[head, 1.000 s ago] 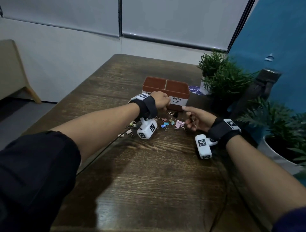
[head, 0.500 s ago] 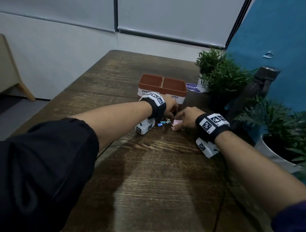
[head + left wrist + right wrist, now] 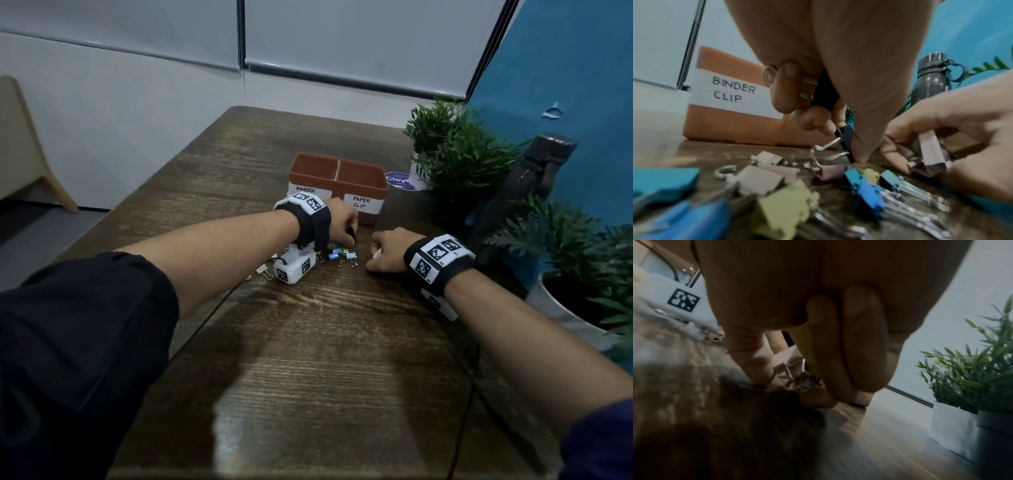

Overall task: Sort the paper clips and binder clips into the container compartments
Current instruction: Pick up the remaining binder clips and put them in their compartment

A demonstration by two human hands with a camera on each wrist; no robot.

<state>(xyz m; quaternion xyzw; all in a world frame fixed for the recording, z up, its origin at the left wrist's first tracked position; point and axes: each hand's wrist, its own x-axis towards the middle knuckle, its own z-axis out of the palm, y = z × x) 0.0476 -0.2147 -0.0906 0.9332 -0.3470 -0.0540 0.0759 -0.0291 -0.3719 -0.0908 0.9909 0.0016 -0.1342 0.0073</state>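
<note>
Two labels, "BINDER CLIP" and "PAPER CLIP", front the container (image 3: 337,178); left hand (image 3: 342,222) pinches black clip (image 3: 845,139), right hand (image 3: 387,250) pink clip (image 3: 931,149).

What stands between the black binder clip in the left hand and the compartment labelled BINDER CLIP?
Nothing visible does. The left hand pinches the black binder clip just in front of the container, whose top is open.
</note>
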